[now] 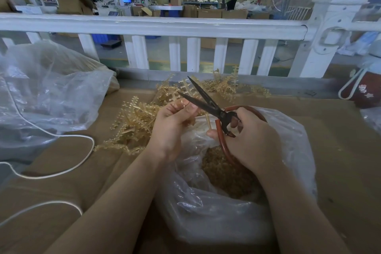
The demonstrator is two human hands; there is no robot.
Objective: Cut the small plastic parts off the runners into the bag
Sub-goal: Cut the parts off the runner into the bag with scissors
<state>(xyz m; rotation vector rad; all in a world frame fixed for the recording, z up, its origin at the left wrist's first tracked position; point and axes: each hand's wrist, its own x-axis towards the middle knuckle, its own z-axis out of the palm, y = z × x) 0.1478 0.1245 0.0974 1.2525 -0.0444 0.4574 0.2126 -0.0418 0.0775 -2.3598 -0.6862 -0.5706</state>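
Over the open mouth of the bag (294, 150) I hold both hands, so that whatever the blades free should drop straight in; my left hand (171, 123) pinches a short piece of runner (208, 122) between thumb and curled fingers, its stub hanging below the hand toward the bag; my right hand (253, 140) is wrapped round the red loop handles of the scissors (208, 103), fingers through the loops; the blades stand apart, pointing up and away from me, with the runner piece near the pivot, where I judge the cut has most force.

Contents: the bag, clear plastic, sits on the cardboard (61, 161) directly before me, its rim rolled open; it holds a deep heap of small tan cut parts (224, 173), so the job is well under way in my estimation.

Supply: a loose pile of uncut runners (136, 121) lies on the cardboard just beyond and to the left of my left hand, within easy reach; more spreads toward the white railing (144, 27).

A second, larger clear bag (51, 88) lies slumped at far left; its contents I cannot make out; a white cord (82, 154) loops across the cardboard beside it.
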